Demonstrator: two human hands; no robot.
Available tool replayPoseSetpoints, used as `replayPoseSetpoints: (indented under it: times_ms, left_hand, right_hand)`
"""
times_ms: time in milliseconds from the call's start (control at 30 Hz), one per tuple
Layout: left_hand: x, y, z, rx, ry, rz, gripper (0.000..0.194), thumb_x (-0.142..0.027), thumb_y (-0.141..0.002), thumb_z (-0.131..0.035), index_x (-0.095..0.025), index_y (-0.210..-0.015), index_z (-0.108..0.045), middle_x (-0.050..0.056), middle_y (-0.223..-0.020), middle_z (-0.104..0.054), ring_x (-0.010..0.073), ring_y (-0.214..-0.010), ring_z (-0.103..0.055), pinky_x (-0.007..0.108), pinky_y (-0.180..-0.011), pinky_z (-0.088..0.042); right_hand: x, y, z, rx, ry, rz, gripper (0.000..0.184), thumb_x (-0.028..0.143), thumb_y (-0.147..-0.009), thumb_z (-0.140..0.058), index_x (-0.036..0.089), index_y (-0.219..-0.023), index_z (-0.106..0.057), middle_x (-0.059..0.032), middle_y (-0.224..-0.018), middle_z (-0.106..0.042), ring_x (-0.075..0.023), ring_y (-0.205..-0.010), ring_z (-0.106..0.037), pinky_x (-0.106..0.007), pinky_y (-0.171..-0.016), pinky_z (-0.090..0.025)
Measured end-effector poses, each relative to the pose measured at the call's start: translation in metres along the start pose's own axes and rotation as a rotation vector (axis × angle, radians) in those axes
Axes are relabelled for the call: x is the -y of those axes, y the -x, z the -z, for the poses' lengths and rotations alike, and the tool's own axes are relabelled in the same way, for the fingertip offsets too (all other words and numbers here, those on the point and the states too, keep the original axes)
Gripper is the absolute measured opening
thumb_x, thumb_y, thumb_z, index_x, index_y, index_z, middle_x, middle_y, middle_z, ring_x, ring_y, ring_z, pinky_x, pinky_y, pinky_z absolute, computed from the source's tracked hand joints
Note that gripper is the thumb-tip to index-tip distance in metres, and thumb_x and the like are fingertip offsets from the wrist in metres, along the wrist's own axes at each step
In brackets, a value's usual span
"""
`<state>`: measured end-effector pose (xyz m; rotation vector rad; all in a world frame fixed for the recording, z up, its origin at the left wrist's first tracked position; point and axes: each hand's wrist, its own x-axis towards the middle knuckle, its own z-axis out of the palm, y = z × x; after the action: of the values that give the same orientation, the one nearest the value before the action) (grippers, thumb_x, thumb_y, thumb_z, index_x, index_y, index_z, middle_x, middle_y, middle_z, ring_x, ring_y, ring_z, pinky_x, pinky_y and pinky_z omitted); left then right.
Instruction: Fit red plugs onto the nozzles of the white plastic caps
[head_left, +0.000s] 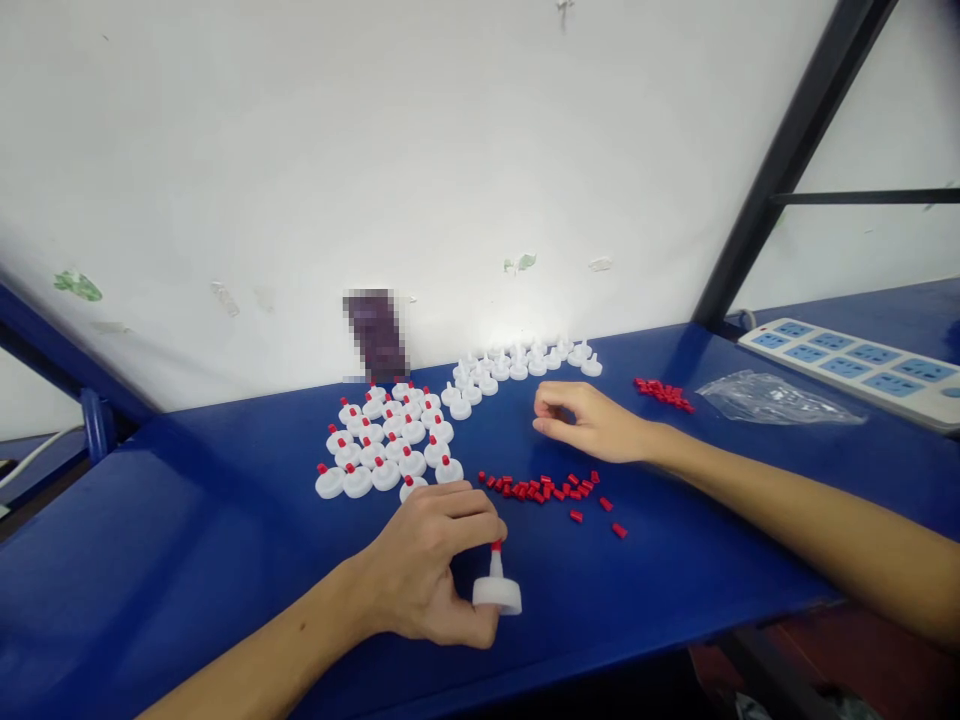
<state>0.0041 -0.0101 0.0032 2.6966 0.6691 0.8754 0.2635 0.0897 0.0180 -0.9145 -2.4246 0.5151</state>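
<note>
Head view: the left hand point(431, 545) clamps a white cap point(498, 597) between thumb and fingers, red tip point(496, 546) uppermost, above the table point(225, 530). The right hand point(589, 422) curls near bare white caps point(519, 371); I can't tell whether it grips anything. Red pieces point(520, 491) lie between the hands.

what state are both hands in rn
Left hand: closed, holding a white cap with a red tip.
Right hand: partly open, nothing visible in it.
</note>
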Motion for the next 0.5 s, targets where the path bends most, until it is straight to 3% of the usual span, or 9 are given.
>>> replayPoseSetpoints:
  times_ms: [167,333,433,500]
  left_hand:
    - [0.0,-0.001,0.003,0.015,-0.036,0.023,0.018,-0.021,-0.055,-0.044,-0.021,-0.073,-0.044,-0.003,-0.063,-0.043,0.0129,-0.054,-0.03,0.027,-0.051,-0.023]
    - [-0.001,-0.002,0.006,0.101,-0.045,0.024,0.02,-0.019,-0.058,-0.043,-0.022,-0.075,-0.033,-0.003,-0.065,-0.041,0.0142,-0.057,-0.029,0.027,-0.053,-0.024]
    - [-0.001,-0.003,0.006,0.115,-0.054,0.014,0.022,-0.02,-0.06,-0.044,-0.023,-0.074,-0.027,-0.003,-0.063,-0.038,0.0145,-0.056,-0.027,0.028,-0.053,-0.023]
    - [-0.002,-0.003,0.006,0.106,-0.064,0.007,0.024,-0.022,-0.06,-0.045,-0.023,-0.072,-0.023,-0.004,-0.061,-0.037,0.0143,-0.055,-0.025,0.029,-0.052,-0.022]
  right_hand:
    - [-0.025,-0.007,0.013,-0.043,0.457,-0.351,0.021,0.037,-0.092,-0.047,0.019,-0.085,-0.056,-0.0062,-0.098,-0.061,-0.0192,-0.083,-0.057,-0.03,-0.07,-0.039]
    - [-0.044,-0.007,0.032,-0.162,0.595,-0.631,0.038,0.043,-0.093,-0.039,0.013,-0.111,-0.055,-0.0161,-0.095,-0.066,-0.0308,-0.08,-0.062,-0.037,-0.066,-0.041]
    - [-0.053,-0.005,0.04,-0.162,0.68,-0.755,0.054,0.05,-0.094,-0.038,0.009,-0.128,-0.045,-0.018,-0.09,-0.068,-0.0352,-0.08,-0.065,-0.04,-0.066,-0.043]
    - [-0.059,-0.003,0.042,-0.126,0.725,-0.803,0.055,0.053,-0.095,-0.036,0.01,-0.128,-0.045,-0.0195,-0.094,-0.069,-0.0365,-0.083,-0.066,-0.041,-0.068,-0.044]
